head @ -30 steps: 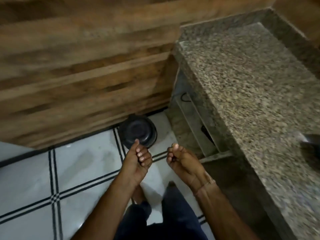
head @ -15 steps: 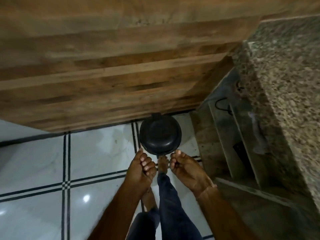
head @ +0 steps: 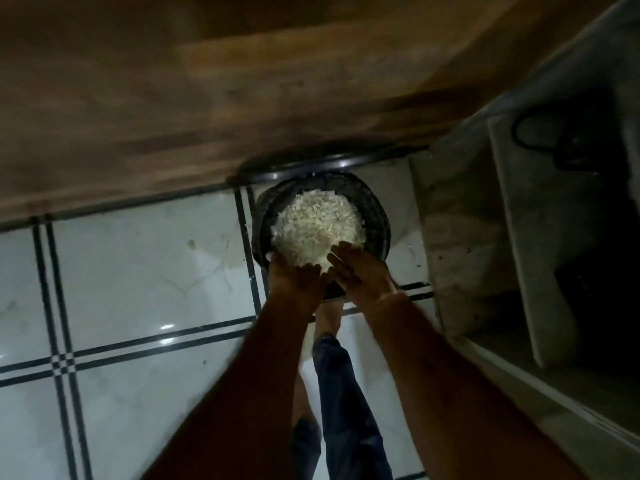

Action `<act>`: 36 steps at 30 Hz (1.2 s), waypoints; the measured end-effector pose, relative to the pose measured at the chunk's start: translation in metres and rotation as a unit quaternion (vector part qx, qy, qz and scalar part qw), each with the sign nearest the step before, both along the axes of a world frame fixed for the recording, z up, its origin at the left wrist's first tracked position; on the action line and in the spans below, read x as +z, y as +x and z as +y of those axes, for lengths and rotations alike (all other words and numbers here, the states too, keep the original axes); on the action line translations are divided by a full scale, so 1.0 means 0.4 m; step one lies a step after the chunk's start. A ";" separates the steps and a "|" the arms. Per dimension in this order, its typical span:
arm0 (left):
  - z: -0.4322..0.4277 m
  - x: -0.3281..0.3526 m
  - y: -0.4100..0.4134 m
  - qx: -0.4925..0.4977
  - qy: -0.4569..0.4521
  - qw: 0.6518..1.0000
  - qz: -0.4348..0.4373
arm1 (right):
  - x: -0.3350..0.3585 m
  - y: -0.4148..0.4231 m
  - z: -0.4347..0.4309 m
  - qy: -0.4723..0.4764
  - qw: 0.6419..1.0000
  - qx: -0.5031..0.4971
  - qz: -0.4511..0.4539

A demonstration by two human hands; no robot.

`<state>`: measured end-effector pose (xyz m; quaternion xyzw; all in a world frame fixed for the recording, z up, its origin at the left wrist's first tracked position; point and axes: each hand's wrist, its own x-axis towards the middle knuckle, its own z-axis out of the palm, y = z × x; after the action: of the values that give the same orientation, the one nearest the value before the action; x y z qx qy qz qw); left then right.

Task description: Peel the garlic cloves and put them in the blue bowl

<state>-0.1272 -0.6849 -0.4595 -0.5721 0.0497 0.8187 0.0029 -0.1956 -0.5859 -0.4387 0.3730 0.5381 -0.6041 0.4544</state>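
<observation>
Fingers (head: 341, 256) of the right hand (head: 363, 277) and left hand (head: 296, 282) are lying straight and close together, gripping nothing; half a second ago they were curling inward. Both hands are hovering over the near rim of the black bin (head: 379, 216), whose lid (head: 311, 162), closed before, is now standing raised. Pale garlic skins (head: 317, 226) are filling the bin. A bare foot (head: 327, 317) is resting at its base. White tiled floor (head: 149, 265) is meeting a wooden cabinet front (head: 242, 81); stone shelving (head: 512, 237) is standing at right.
</observation>
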 end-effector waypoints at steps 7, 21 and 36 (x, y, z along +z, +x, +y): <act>-0.012 -0.051 -0.033 0.021 0.049 0.998 -0.026 | -0.034 0.013 -0.013 0.057 0.982 0.131 0.124; 0.010 0.196 -0.104 -0.074 -0.012 0.996 -0.038 | 0.046 0.036 -0.019 0.109 0.933 0.286 0.187; 0.200 0.900 0.130 -0.380 -0.290 0.878 0.031 | 0.747 0.246 0.304 0.161 0.869 0.266 0.386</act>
<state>-0.0750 -0.6048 -0.0996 -0.4587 0.4982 0.7211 0.1462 -0.0970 -0.4642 -0.1399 0.0210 0.8390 -0.4612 0.2880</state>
